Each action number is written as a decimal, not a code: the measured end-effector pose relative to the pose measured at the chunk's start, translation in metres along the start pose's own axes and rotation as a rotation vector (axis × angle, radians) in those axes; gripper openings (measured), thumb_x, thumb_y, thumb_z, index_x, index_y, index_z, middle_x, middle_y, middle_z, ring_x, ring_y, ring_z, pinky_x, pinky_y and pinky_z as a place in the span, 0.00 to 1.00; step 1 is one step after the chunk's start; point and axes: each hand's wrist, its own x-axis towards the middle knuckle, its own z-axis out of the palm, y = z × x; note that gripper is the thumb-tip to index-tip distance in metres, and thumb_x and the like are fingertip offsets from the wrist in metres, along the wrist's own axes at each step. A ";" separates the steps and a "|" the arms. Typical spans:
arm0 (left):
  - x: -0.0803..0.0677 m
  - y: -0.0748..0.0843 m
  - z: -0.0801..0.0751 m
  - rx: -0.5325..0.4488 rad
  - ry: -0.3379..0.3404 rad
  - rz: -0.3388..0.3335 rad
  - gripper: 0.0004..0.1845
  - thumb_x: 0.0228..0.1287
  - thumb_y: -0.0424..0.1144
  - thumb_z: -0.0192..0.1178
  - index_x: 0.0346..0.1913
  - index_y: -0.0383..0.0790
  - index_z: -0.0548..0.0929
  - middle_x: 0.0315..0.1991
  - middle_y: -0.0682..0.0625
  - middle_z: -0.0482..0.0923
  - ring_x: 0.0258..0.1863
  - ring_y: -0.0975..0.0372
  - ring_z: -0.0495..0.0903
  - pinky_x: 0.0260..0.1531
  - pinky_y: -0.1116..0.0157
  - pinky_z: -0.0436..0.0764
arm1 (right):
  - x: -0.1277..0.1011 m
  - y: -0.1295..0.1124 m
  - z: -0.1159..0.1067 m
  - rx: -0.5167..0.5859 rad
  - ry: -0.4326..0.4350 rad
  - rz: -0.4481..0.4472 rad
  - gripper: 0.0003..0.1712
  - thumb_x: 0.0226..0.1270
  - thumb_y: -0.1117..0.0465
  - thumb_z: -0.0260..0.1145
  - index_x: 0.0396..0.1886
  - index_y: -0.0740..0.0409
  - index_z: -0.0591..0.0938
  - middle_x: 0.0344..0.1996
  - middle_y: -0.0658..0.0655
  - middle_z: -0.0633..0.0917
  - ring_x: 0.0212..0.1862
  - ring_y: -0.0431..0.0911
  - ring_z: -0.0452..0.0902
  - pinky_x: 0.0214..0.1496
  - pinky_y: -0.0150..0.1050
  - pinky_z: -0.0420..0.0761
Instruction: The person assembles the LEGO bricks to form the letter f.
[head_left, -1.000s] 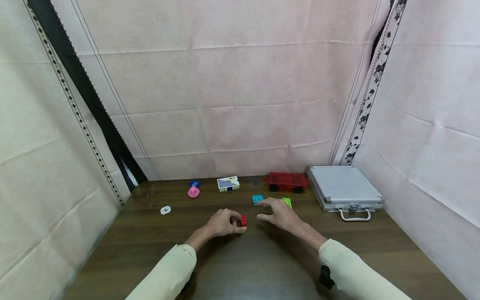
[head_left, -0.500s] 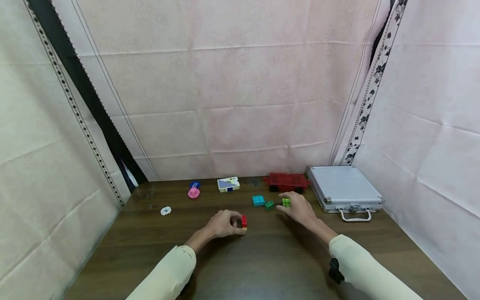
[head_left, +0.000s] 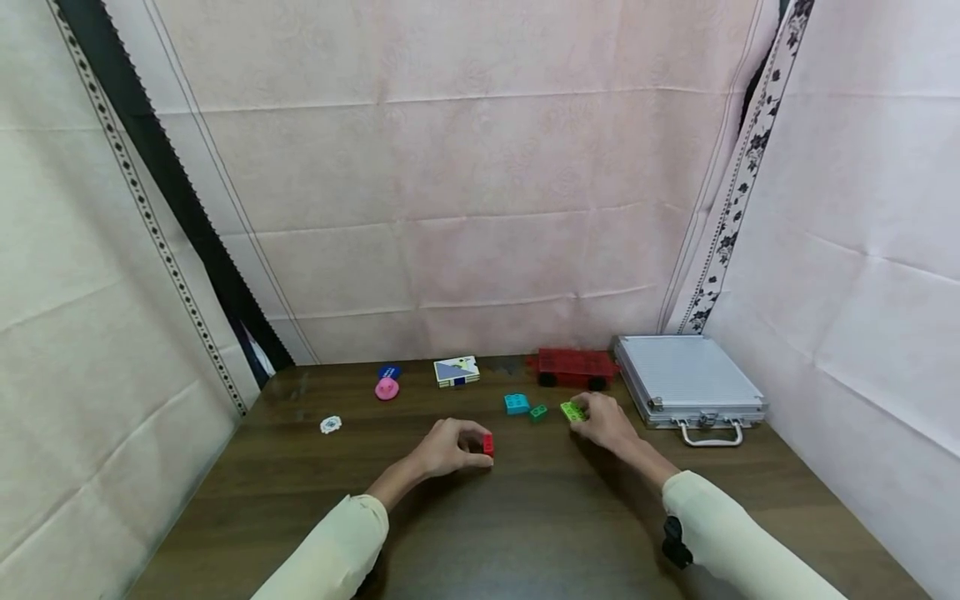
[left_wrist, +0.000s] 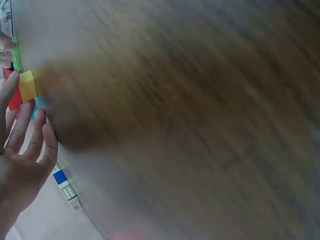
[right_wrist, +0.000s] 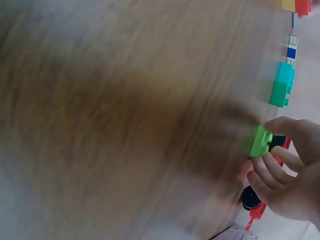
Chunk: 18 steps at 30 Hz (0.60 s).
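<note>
Left hand grip pinches the red-and-yellow block; right hand grip pinches the lime brick.

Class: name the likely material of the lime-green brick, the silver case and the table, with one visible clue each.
Lime-green brick: probably moulded plastic; bright uniform colour, studs.
Silver case: seemingly aluminium; ribbed grey lid, metal latches.
Table: dark wood or wood-look laminate; grain lines, slight sheen.

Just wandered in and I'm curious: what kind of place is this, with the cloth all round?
Probably a makeshift recording booth: pale cloth sheets wall in a wooden table, where toy bricks and a metal case are laid out.
</note>
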 end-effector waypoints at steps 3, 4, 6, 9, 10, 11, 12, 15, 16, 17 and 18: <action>0.000 0.000 0.001 0.008 0.005 -0.002 0.20 0.59 0.42 0.78 0.53 0.40 0.88 0.42 0.52 0.87 0.35 0.61 0.80 0.34 0.67 0.82 | -0.001 0.001 -0.001 0.010 -0.021 -0.028 0.26 0.59 0.68 0.77 0.58 0.68 0.84 0.50 0.67 0.86 0.53 0.60 0.83 0.52 0.55 0.83; 0.000 0.000 0.002 0.011 0.007 -0.006 0.20 0.59 0.43 0.78 0.52 0.40 0.88 0.42 0.52 0.87 0.35 0.61 0.80 0.34 0.67 0.81 | -0.002 0.002 -0.002 0.009 -0.026 -0.040 0.26 0.60 0.68 0.77 0.58 0.68 0.83 0.52 0.68 0.86 0.55 0.61 0.82 0.55 0.56 0.81; 0.000 0.000 0.002 0.016 0.007 -0.016 0.19 0.59 0.43 0.79 0.52 0.41 0.89 0.41 0.53 0.87 0.35 0.62 0.80 0.33 0.67 0.81 | -0.003 0.004 -0.002 -0.001 -0.029 -0.061 0.27 0.61 0.66 0.77 0.60 0.69 0.83 0.54 0.69 0.85 0.57 0.63 0.80 0.57 0.58 0.80; 0.001 0.000 0.003 0.014 0.006 -0.026 0.19 0.59 0.43 0.79 0.51 0.41 0.89 0.41 0.53 0.87 0.34 0.61 0.80 0.33 0.67 0.81 | -0.004 0.007 -0.003 -0.019 -0.027 -0.082 0.28 0.64 0.60 0.77 0.60 0.69 0.83 0.54 0.69 0.85 0.58 0.64 0.79 0.56 0.59 0.80; 0.001 0.000 0.003 0.011 0.005 -0.030 0.19 0.59 0.43 0.79 0.51 0.41 0.89 0.41 0.53 0.87 0.34 0.61 0.80 0.32 0.67 0.80 | -0.004 0.007 -0.003 -0.024 -0.027 -0.085 0.29 0.64 0.58 0.78 0.60 0.69 0.83 0.54 0.68 0.85 0.57 0.64 0.79 0.55 0.58 0.80; 0.001 0.000 0.003 0.007 0.006 -0.032 0.18 0.59 0.43 0.79 0.50 0.41 0.89 0.41 0.53 0.87 0.34 0.61 0.80 0.32 0.67 0.80 | -0.004 0.009 -0.003 -0.031 -0.027 -0.091 0.29 0.65 0.57 0.78 0.60 0.69 0.83 0.53 0.68 0.85 0.56 0.63 0.80 0.53 0.58 0.81; 0.001 0.000 0.003 0.003 0.006 -0.033 0.18 0.59 0.42 0.79 0.50 0.40 0.89 0.41 0.53 0.87 0.34 0.61 0.80 0.31 0.67 0.80 | -0.004 0.010 -0.003 -0.033 -0.029 -0.089 0.28 0.65 0.56 0.78 0.59 0.68 0.84 0.52 0.67 0.86 0.55 0.62 0.80 0.52 0.57 0.81; 0.002 0.002 0.002 -0.008 0.004 -0.034 0.18 0.58 0.41 0.79 0.50 0.39 0.89 0.40 0.52 0.87 0.34 0.60 0.80 0.30 0.67 0.80 | -0.002 0.013 -0.002 -0.032 -0.027 -0.085 0.24 0.65 0.56 0.77 0.56 0.66 0.86 0.49 0.65 0.87 0.53 0.60 0.81 0.51 0.55 0.81; 0.002 0.002 0.002 -0.011 0.002 -0.036 0.18 0.58 0.41 0.79 0.50 0.39 0.89 0.40 0.52 0.87 0.34 0.60 0.80 0.30 0.66 0.80 | -0.002 0.014 -0.001 -0.035 -0.027 -0.093 0.22 0.66 0.57 0.77 0.55 0.66 0.87 0.48 0.65 0.87 0.52 0.59 0.82 0.50 0.55 0.82; 0.002 0.003 0.002 -0.012 0.000 -0.038 0.18 0.58 0.41 0.79 0.49 0.39 0.89 0.40 0.52 0.87 0.35 0.60 0.80 0.31 0.66 0.80 | -0.001 0.015 -0.001 -0.037 -0.030 -0.102 0.21 0.66 0.57 0.77 0.53 0.66 0.87 0.47 0.64 0.87 0.51 0.59 0.82 0.49 0.55 0.82; 0.002 0.004 0.001 -0.014 -0.003 -0.041 0.18 0.58 0.41 0.79 0.49 0.39 0.89 0.41 0.52 0.87 0.35 0.60 0.80 0.31 0.66 0.80 | 0.000 0.016 -0.001 -0.032 -0.031 -0.104 0.20 0.66 0.58 0.77 0.53 0.65 0.88 0.47 0.64 0.88 0.51 0.58 0.83 0.49 0.54 0.82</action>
